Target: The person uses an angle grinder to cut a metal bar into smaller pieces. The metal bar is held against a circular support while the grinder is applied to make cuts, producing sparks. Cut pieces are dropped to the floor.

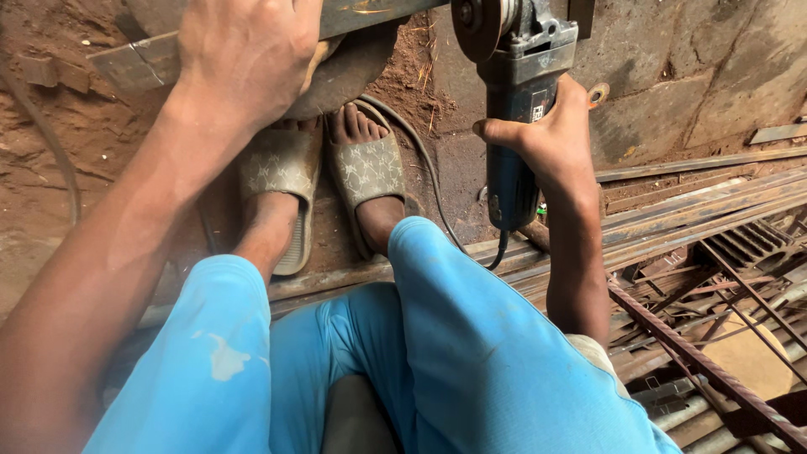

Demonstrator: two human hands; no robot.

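We press the left hand (244,50) flat on the metal strip (126,63), the right hand (551,139) wrapped tight around the grinder (514,101) — best keep the disc (479,21) level and feet back.

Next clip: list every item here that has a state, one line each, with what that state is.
Angle grinder: held upright in the right hand, disc at top, cable trailing down.
Flat metal bar: pressed down under the left hand.
Sandals: worn on both feet.
Steel rods: lying loose in a pile at right.
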